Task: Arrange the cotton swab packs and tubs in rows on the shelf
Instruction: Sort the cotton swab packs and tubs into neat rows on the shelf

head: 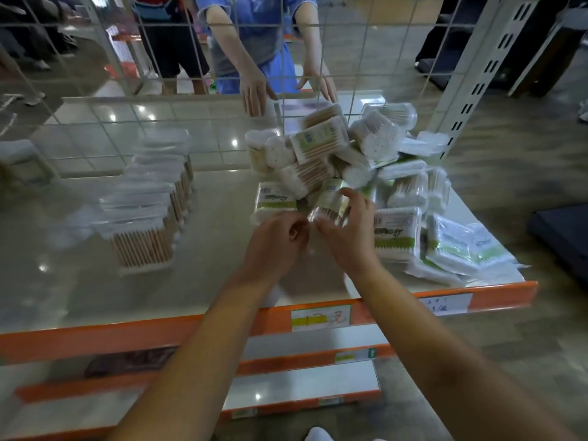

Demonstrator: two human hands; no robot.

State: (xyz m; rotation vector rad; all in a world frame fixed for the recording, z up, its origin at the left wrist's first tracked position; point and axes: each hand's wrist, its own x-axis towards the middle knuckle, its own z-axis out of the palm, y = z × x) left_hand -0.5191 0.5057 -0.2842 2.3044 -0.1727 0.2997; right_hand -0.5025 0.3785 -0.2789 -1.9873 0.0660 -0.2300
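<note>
From my head cam, looking down: both my arms are stretched out over the shelf, which has an orange front edge with a couple of price labels stuck on it. My right hand has its fingers curled over a clear tub of cotton swabs at the near edge of the pile, thumb underneath, so I'm gripping that one. My left hand is right beside it at about 9 o'clock from the tub, fingers curled in loosely with the fingertips close to the tub's end; honestly can't tell whether it's actually touching it or holding anything, everything's a bit motion-blurred. The messy pile of swab packs and tubs sits at roughly 1 o'clock from my hands, heaped up against the wire grid back. Flat bagged packs with green print lie at 3 o'clock near the shelf's right corner. Over at 9 to 10 o'clock there's a row of upright tubs already lined up, running toward the grid, well apart from the pile. Past the grid at 12 o'clock, another person in a blue top has both hands down by the far side of the shelf. Lower shelves with the same orange trim show under my arms at 6 o'clock.
</note>
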